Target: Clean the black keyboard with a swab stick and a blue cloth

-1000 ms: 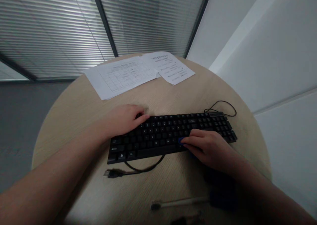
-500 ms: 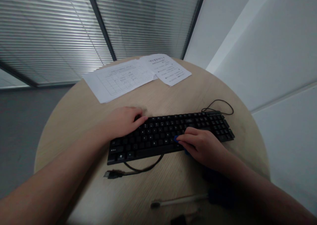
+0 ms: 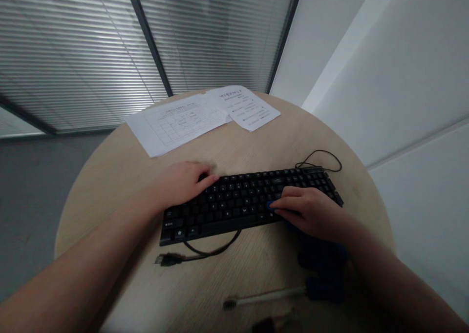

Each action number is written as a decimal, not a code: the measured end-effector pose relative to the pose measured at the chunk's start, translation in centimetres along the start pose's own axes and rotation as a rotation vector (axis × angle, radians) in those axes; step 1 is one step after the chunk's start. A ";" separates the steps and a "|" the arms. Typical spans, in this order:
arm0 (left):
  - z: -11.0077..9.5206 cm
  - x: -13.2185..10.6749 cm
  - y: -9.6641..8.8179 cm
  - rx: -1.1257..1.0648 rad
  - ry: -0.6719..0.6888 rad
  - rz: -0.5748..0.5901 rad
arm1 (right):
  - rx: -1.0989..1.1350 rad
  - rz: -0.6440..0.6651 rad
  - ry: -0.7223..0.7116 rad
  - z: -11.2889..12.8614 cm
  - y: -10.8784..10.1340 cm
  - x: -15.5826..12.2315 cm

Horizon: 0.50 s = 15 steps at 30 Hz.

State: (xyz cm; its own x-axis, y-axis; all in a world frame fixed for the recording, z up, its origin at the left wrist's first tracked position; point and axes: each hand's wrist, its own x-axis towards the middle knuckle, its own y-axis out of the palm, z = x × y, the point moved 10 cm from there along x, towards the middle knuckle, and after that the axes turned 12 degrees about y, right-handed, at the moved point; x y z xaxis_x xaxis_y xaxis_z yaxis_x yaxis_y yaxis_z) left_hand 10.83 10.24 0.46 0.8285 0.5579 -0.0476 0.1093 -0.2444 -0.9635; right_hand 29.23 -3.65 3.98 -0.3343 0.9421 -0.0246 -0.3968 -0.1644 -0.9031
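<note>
A black keyboard (image 3: 234,203) lies slightly tilted across the round table. My left hand (image 3: 186,181) grips its far left edge, thumb resting over the top row and fingers curled beyond it. Over the right-hand keys, my right hand (image 3: 311,208) pinches a small blue object (image 3: 270,205), whose tip touches the keys. Most of that object is hidden by the fingers, so its kind cannot be made out. The keyboard's cable with a USB plug (image 3: 168,260) sits at the near left.
Printed papers (image 3: 183,123) lie at the table's far side. Nearer me is a thin white-handled brush (image 3: 271,296) with dark bristles, beside dark blue items (image 3: 324,289) in shadow. A cable loop (image 3: 322,159) sticks out behind the keyboard. Wall and blinds border the wooden table (image 3: 110,191).
My right hand has slid a little to the right along the keys with the blue object. The left hand keeps its place on the keyboard. The view has shifted slightly.
</note>
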 end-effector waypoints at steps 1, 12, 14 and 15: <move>0.0 0.0 0.0 0.001 -0.003 0.001 | -0.004 0.027 0.011 0.0 0.5 0.2; 0.0 0.0 -0.2 0.023 -0.033 0.006 | -0.065 0.030 0.097 0.0 1.3 0.8; 0.1 0.0 -0.3 0.020 -0.036 -0.002 | -0.070 0.045 0.097 -0.2 1.1 0.6; 0.1 0.0 -0.3 0.021 -0.036 -0.004 | -0.082 0.037 0.092 -0.4 0.6 0.3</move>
State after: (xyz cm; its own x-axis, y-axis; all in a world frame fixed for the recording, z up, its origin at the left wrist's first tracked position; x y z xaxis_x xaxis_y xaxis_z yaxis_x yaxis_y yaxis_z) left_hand 10.72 10.43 0.74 0.8075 0.5876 -0.0525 0.1013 -0.2257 -0.9689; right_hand 29.26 -3.30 3.27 -0.2657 0.9594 -0.0946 -0.3134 -0.1788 -0.9326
